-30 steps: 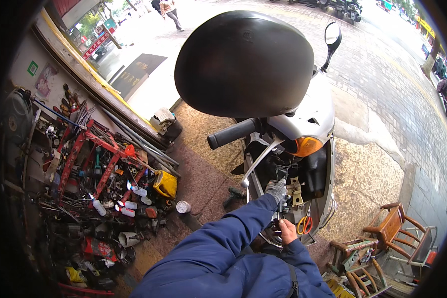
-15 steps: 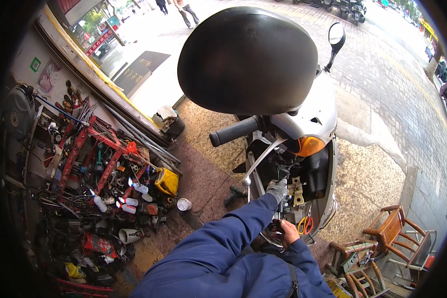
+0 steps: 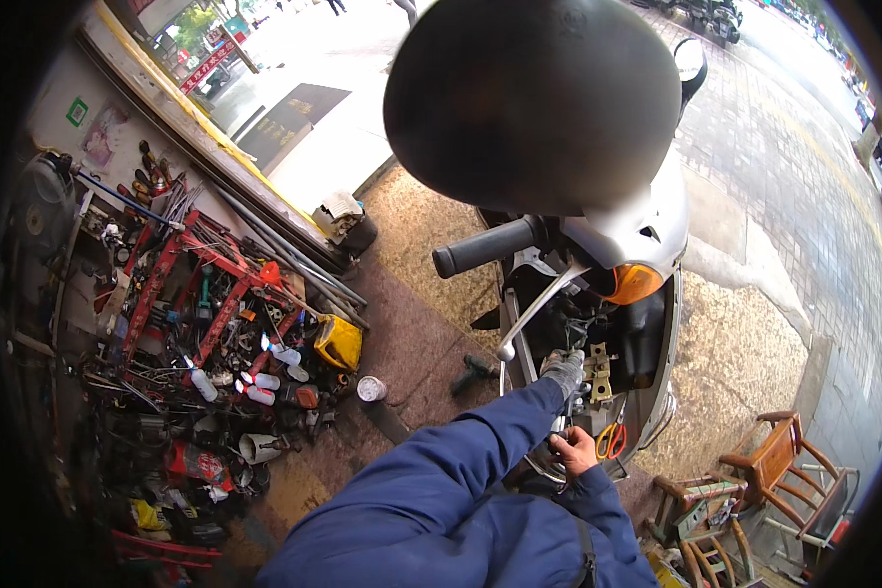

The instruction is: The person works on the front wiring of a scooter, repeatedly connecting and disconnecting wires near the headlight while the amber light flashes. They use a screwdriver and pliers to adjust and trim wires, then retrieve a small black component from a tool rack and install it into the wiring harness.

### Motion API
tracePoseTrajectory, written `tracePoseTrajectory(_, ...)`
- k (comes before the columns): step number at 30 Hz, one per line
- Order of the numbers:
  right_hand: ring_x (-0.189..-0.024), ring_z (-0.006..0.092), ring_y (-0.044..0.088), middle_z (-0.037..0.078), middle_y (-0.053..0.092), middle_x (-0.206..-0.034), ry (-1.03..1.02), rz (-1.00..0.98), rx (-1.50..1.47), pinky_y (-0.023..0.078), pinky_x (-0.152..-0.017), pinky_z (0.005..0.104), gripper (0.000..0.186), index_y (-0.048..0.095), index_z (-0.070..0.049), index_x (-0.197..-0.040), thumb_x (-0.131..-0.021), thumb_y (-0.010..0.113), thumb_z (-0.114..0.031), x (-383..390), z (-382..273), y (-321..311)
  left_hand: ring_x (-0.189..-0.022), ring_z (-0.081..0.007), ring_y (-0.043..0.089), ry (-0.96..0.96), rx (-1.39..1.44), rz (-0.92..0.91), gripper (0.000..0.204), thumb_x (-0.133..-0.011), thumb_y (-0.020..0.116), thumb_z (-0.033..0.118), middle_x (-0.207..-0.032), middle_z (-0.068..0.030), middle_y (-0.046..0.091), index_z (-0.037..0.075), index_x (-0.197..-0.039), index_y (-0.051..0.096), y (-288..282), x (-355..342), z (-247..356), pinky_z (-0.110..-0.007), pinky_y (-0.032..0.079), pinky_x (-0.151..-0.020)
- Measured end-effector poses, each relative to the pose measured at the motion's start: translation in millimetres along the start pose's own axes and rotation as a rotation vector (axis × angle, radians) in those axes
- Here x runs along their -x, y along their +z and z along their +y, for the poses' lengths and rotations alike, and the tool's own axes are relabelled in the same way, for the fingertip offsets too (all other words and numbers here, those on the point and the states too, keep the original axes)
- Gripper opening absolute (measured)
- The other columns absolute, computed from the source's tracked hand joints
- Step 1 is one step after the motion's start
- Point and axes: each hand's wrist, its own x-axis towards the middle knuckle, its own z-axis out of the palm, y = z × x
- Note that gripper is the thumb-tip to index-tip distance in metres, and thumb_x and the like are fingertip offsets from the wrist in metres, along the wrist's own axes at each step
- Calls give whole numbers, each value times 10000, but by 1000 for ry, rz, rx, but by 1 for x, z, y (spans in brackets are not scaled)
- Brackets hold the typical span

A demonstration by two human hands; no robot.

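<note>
An opened scooter front (image 3: 668, 211) is before me, with wiring and a black inner cavity exposed. My left hand (image 3: 563, 370), in a grey glove, reaches into the cavity beside a brass-coloured metal bracket (image 3: 598, 372). Its fingers curl among the wires; what they hold is hidden. Nearer to me, my bare right hand (image 3: 575, 451) is closed at the cavity's lower edge, its fingertips around something dark that I cannot make out. Just right of that hand, orange-handled scissors (image 3: 612, 440) rest on the scooter. The handlebar grip (image 3: 485, 246) and brake lever (image 3: 542, 309) jut out above my left arm.
A large black mirror back (image 3: 531, 103) looms close overhead. Below it sits an orange turn signal (image 3: 637, 283). Tools and spray bottles crowd a red metal rack (image 3: 157, 294) at left. A drill (image 3: 473, 374) and white tub (image 3: 370, 389) lie between; wooden stools (image 3: 766, 461) stand at right.
The view has shifted, so the scooter and rack sit farther right in the picture. My left hand stays in the cavity. Less of the dark item by my right hand shows now.
</note>
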Motion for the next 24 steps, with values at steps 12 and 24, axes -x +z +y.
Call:
tracePoseTrajectory(12, -868, 282, 648, 167, 670, -917, -91, 321, 619, 499, -778, 371, 435, 650, -29, -1012, -726, 728, -349, -31, 19, -20, -423, -143, 448, -7, 147, -137, 189, -876, 631, 219, -587, -11, 519, 157, -794, 473, 3, -28, -18, -329, 366, -359)
tracePoseTrajectory(24, -779, 291, 663, 156, 682, -809, -55, 412, 652, 507, -746, 376, 235, 697, -50, -896, -745, 648, -224, -76, 3, -78, -565, -122, 518, 264, -21, -40, 228, -852, 675, 168, -720, -22, 571, 90, -978, 501, 20, -69, -56, -284, 453, -503)
